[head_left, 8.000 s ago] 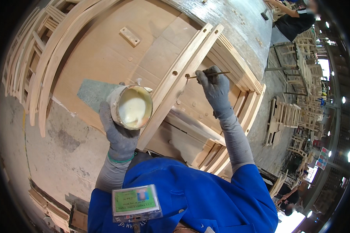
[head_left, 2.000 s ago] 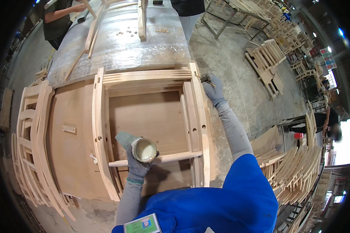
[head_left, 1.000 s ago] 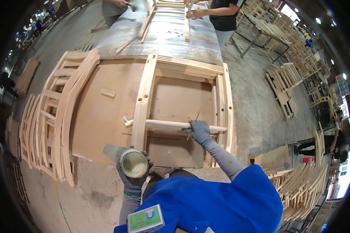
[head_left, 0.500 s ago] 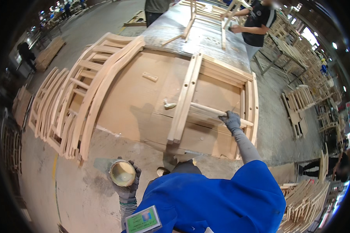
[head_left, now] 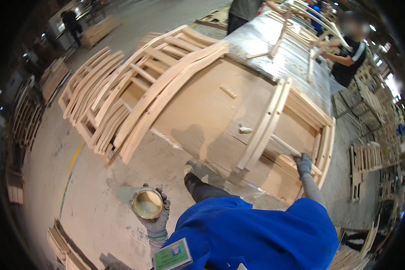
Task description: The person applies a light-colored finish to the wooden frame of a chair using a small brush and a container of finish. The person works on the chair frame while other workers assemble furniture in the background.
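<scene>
My left hand (head_left: 155, 223), in a grey glove, is closed around a round cup (head_left: 147, 203) with pale yellowish liquid inside. A flat translucent piece (head_left: 126, 194) shows at the cup's left side; whether I hold it too is unclear. My gloved right hand (head_left: 304, 164) is wrapped round a wooden rail (head_left: 285, 146) on the right. That rail runs between the paired posts of a pale wooden frame (head_left: 266, 125) lying on a board-topped table. A crumpled whitish scrap (head_left: 245, 130) lies left of the posts, and a small wooden block (head_left: 228, 91) farther back.
Curved slatted wooden frames (head_left: 166, 81) are stacked along the table's left side. Beyond, on a shiny covered tabletop (head_left: 267, 49), a person in black (head_left: 348, 60) handles a wooden frame, with another person (head_left: 243, 15) opposite. More wooden parts (head_left: 67, 247) stand at lower left.
The view has swung left, so the table and frames appear farther right. My left hand still holds the cup, and my right hand stays on the rail.
</scene>
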A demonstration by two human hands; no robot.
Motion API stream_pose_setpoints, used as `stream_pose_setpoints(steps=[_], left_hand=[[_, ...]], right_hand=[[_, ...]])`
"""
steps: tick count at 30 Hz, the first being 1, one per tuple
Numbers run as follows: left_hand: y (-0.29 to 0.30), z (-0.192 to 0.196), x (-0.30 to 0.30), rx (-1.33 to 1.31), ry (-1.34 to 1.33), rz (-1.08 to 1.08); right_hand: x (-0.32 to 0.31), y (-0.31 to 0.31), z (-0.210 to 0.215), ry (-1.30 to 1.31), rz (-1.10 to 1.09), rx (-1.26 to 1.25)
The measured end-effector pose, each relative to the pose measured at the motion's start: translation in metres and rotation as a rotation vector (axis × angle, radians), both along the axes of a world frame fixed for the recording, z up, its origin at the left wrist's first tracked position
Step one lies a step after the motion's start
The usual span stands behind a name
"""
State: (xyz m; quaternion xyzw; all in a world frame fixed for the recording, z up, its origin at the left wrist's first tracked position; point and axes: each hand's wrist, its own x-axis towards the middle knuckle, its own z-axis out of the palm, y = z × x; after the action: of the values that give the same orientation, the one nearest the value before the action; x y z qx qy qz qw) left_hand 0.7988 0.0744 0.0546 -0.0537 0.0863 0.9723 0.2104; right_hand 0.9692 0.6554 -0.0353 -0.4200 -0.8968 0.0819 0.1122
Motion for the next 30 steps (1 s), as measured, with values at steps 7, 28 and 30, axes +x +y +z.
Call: stream_pose_setpoints(steps=[7, 28, 30], left_hand=[[-0.033, 0.007, -0.067, 0.059, -0.079, 0.125], [-0.092, 0.032, -0.250, -0.081, -0.040, 0.229], [-0.100, 0.044, -0.253, -0.029, -0.128, 0.273]], right_hand=[[-0.002, -0.010, -0.007, -0.110, -0.156, 0.130], [-0.508, -0.349, 0.036, 0.045, 1.462, 0.071], [-0.535, -0.407, 0.030, -0.181, 1.638, 0.375]])
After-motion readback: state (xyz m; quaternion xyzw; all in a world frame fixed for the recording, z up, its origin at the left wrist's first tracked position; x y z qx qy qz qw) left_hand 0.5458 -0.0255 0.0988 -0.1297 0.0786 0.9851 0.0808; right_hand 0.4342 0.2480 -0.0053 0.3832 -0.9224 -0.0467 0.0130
